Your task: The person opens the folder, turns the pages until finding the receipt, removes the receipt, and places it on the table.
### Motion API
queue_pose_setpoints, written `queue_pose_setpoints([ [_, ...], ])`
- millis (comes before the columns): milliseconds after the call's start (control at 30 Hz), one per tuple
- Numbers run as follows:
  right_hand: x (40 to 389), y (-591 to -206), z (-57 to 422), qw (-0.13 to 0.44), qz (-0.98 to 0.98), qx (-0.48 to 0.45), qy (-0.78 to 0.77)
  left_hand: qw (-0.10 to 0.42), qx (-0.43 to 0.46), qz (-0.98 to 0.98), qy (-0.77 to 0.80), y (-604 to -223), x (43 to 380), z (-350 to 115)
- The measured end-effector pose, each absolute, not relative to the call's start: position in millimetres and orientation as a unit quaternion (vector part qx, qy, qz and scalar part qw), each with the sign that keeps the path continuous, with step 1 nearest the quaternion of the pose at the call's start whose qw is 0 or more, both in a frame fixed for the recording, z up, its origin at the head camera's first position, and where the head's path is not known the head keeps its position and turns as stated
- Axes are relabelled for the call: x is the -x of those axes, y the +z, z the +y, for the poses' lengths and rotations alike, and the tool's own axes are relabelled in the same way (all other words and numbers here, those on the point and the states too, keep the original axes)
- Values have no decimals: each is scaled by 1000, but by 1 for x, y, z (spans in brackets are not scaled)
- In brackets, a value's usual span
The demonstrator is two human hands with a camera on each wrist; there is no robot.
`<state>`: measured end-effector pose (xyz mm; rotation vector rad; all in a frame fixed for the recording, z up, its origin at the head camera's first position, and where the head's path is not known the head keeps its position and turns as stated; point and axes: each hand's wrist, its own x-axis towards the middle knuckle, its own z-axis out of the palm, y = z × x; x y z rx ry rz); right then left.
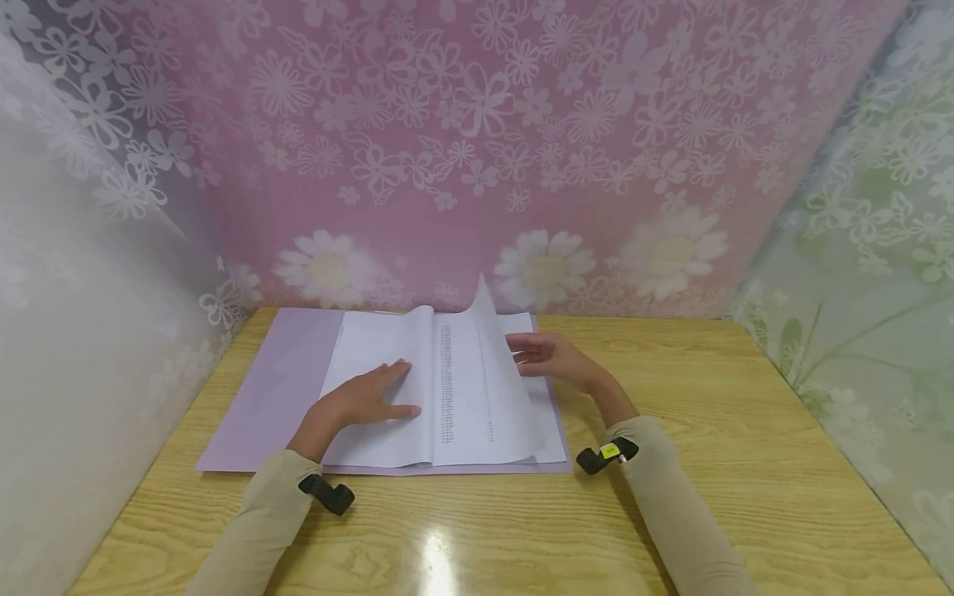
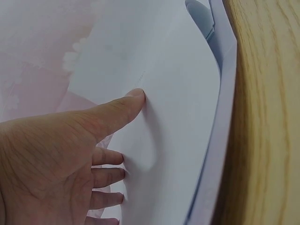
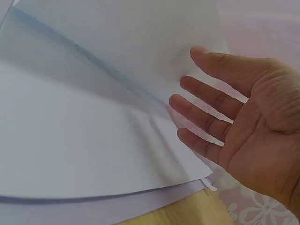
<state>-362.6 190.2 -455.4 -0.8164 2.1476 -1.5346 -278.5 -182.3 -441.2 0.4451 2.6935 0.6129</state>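
Left of the lilac folder [image 1: 257, 389] stands a pale flowered wall [image 1: 89, 331]; behind it, a pink wall [image 1: 417, 223] with white daisies; right of it, a greenish wall [image 1: 879, 281]. Beneath it spreads a wood-grain table [image 1: 686, 372]. On the folder's left part, the left hand [image 1: 368, 393] lies on white pages [image 1: 376, 339], fingers extended, unclenched. Over its right part, a thin printed sheet [image 1: 510, 406] curls upward, and the right hand [image 1: 551, 358], loose and gripping nothing, is beside it; contact is unclear.
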Motion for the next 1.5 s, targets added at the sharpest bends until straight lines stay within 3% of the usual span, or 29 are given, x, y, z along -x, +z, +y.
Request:
queue_pose_setpoints([
  [700,346,-455,159,215,805,368,-412,166,-169,948,215,-440,277,-183],
  [1500,331,-453,140,185,854,321,-366,142,-177,953,201,-437,279,-181],
])
